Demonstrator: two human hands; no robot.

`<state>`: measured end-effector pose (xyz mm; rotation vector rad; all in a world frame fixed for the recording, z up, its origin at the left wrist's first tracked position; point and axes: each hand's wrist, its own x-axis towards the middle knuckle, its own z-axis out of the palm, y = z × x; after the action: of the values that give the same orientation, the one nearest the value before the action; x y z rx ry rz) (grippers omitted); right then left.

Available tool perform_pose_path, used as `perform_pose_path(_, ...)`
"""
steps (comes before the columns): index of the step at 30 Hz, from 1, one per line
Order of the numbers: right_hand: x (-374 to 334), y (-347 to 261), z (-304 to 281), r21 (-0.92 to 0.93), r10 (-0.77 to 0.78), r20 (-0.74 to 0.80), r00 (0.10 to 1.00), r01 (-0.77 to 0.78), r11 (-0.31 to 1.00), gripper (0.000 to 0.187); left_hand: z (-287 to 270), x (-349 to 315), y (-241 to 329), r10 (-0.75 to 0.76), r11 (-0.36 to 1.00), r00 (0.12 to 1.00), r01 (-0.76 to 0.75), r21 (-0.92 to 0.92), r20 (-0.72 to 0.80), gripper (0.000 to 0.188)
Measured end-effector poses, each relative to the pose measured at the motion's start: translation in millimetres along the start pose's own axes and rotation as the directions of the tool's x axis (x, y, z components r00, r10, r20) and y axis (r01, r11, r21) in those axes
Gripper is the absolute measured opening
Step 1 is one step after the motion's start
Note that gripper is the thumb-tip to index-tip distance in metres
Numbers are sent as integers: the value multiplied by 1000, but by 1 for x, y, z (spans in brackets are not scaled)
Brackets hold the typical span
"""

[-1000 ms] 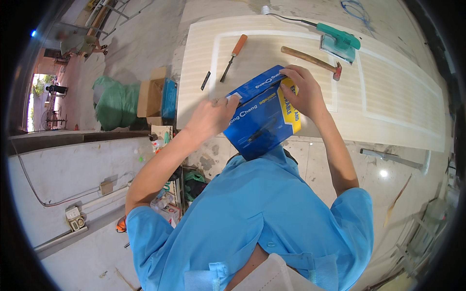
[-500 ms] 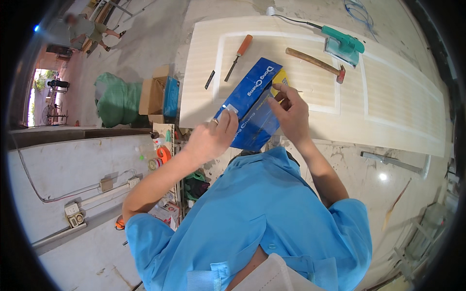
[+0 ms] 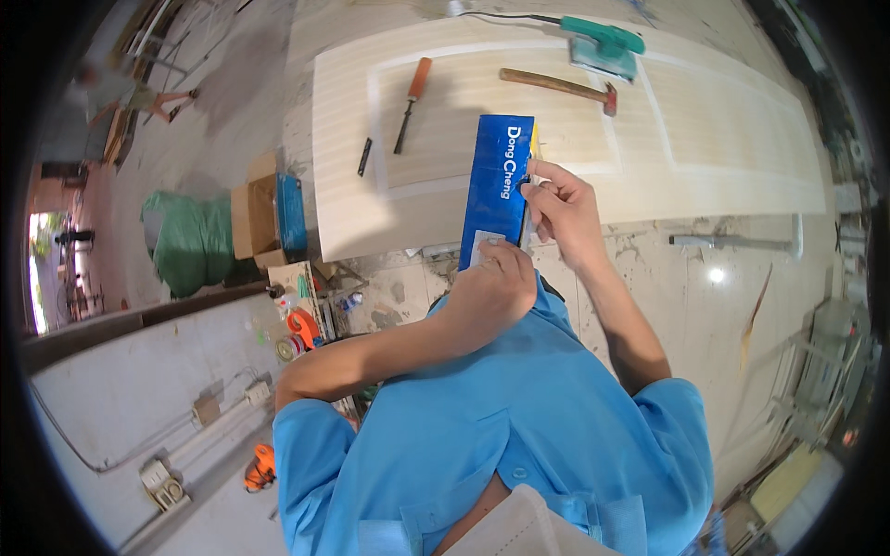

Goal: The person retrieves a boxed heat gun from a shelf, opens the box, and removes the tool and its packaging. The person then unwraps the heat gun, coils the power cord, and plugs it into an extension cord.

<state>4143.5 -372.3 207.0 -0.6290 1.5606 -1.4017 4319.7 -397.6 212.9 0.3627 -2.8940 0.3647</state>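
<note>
1. The blue box [image 3: 498,185] hides most of a yellow thing behind it; only a thin sliver pokes out at its right edge, so no telling what it is.
2. The left hand [image 3: 491,283] covers the box's near end.
3. Right hand [image 3: 561,208]: the fingertips at the box's right edge are too small to show what they pinch.
4. Left of the box, a small dark object [image 3: 365,157] on the door panel [image 3: 723,139] is too tiny to identify.
5. Far left of the box, a figure [image 3: 139,93] is just blur.
6. Beyond the box, the green power tool [image 3: 603,46] has its cord cut off by the top edge.
</note>
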Motion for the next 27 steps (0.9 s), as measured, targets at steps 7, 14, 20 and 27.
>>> perform_pose_path(7,-18,-20,-20,-577,-65,-12,998,46,816,22,-1,17,26,85,948,990,-45,-316,113,18)
perform_pose_path(14,-14,-31,-43,-683,-44,14,999,41,730,28,28,101,-65,-347,590,914,40,-806,-209,12)
perform_pose_path(20,-11,-42,-59,-575,196,113,974,-96,812,25,73,158,-87,-7,417,925,348,-840,380,45)
perform_pose_path(27,-13,-42,-63,-508,190,92,978,-118,854,25,63,169,-80,28,462,944,279,-842,328,56)
